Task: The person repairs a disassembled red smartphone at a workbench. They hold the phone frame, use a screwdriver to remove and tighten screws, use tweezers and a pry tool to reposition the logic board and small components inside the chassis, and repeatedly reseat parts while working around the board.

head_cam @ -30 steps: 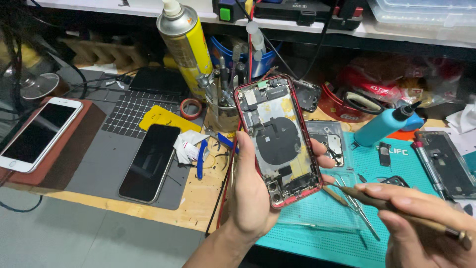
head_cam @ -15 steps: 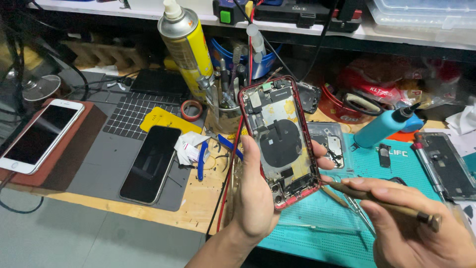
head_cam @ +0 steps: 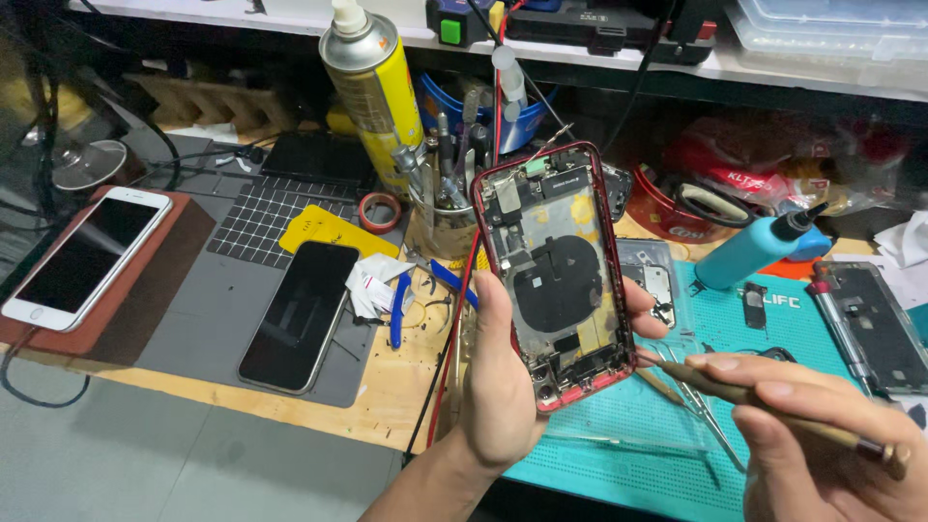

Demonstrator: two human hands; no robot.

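Far left: white phone [head_cam: 85, 253] face up on a brown pad [head_cam: 145, 290]. Beside it, black phone [head_cam: 300, 314] lying on grey mat [head_cam: 208, 319]. Centre: left hand [head_cam: 503, 387] gripping opened red phone shell [head_cam: 556, 275], upright above bench edge. Right, near: right hand [head_cam: 822, 449] pinching wooden-handled tool [head_cam: 764, 401], tip touching shell's lower corner, over teal mat [head_cam: 773, 319].

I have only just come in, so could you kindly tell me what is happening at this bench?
A person is working on an opened red phone, held upright in the left hand with its insides facing the camera. The right hand holds a thin wooden-handled tool, its tip at the phone's lower right corner. On the grey mat to the left lies a black phone, with a white phone beside it. A yellow spray can stands behind.
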